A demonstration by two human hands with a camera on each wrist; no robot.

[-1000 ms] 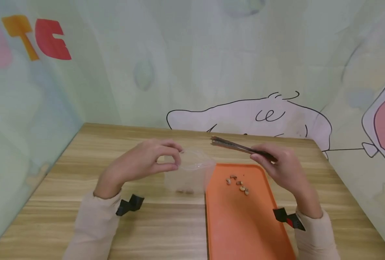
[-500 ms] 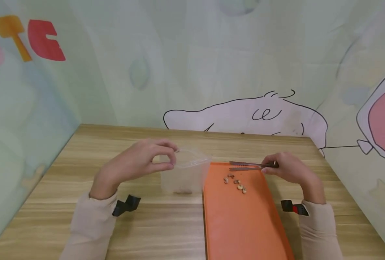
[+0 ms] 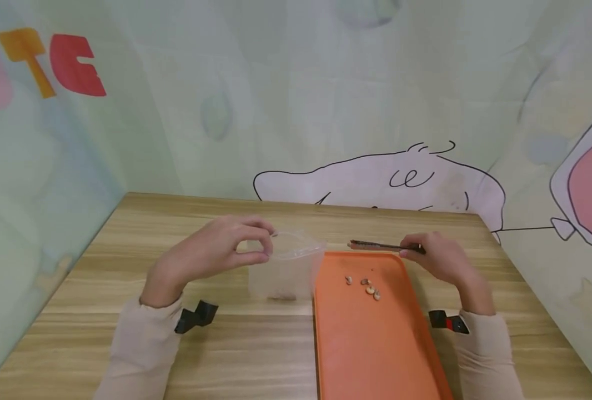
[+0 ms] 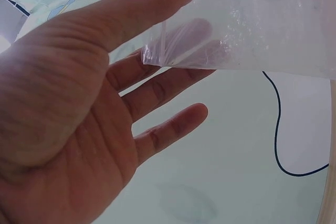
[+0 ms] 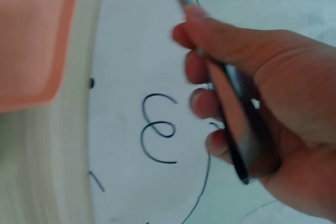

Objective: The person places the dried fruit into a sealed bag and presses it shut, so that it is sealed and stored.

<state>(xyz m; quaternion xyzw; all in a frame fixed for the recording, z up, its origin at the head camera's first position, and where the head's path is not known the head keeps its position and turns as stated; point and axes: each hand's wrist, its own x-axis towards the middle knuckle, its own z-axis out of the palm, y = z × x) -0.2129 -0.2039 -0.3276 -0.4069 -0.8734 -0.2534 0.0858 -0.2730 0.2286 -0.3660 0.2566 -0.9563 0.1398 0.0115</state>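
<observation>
Tongs (image 3: 371, 245) are sitting clamped in the right-hand grip (image 3: 440, 258) while the left-hand grip (image 3: 211, 251) is pinching the bag (image 3: 283, 275), seemingly holding its mouth wide.

Free room over tray (image 3: 376, 350), near end, bag (image 3: 283, 275) blocking far left

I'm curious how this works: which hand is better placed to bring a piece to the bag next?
Probably the right hand: it grips the tongs, which point toward the clear bag. The left hand pinches that bag's edge, so it seems occupied.
</observation>
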